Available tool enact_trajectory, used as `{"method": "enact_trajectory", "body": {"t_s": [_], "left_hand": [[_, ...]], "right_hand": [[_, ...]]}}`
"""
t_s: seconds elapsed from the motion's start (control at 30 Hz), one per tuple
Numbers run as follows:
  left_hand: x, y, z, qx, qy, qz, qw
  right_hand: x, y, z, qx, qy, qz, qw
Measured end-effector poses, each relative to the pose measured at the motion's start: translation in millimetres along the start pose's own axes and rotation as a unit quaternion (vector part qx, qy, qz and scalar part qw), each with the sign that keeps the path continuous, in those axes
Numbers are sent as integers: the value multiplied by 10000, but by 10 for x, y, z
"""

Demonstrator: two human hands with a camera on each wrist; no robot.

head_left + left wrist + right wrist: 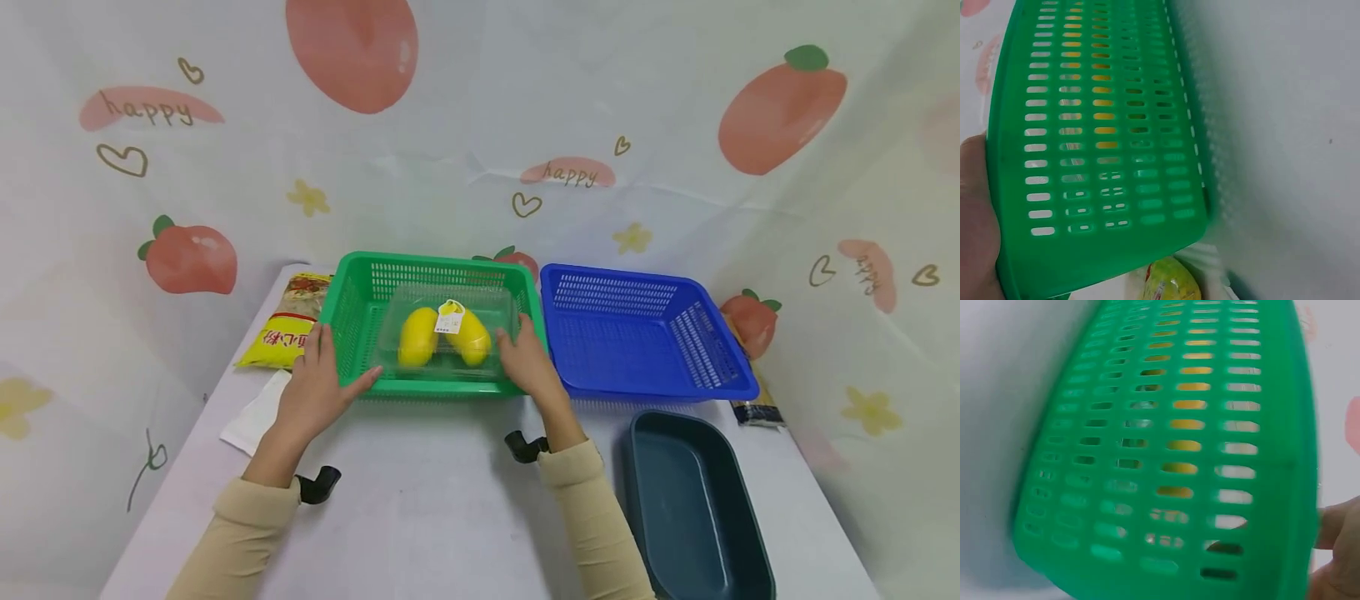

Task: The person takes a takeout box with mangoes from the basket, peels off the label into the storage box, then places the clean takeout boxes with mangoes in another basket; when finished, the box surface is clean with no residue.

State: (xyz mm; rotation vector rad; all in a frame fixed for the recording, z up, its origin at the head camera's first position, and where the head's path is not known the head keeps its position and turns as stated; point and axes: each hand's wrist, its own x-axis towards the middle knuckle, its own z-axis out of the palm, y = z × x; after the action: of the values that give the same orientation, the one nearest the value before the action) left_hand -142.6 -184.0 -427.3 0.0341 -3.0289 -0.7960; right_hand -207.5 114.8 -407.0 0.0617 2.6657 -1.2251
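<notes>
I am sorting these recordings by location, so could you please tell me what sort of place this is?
Probably a small staged filming corner: a fruit-printed backdrop stands behind a white table set with a green basket and a blue basket.

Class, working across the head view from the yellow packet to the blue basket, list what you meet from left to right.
Yellow packet, left hand, first yellow fruit, second yellow fruit, right hand, blue basket. The green basket is left out because it spans both fruits.
</notes>
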Motion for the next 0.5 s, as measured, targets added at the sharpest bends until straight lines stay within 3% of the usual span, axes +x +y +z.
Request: {"method": "enact_trajectory", "body": {"t_s": [0.2, 0.5], "left_hand": [[23, 4, 34, 107, 57, -77, 9999], [32, 1, 38, 104, 70, -81, 9999]], "right_hand": [[-202, 30, -249, 515, 82, -148, 9985], [-731, 120, -628, 1028, 418, -276, 9934]]}}
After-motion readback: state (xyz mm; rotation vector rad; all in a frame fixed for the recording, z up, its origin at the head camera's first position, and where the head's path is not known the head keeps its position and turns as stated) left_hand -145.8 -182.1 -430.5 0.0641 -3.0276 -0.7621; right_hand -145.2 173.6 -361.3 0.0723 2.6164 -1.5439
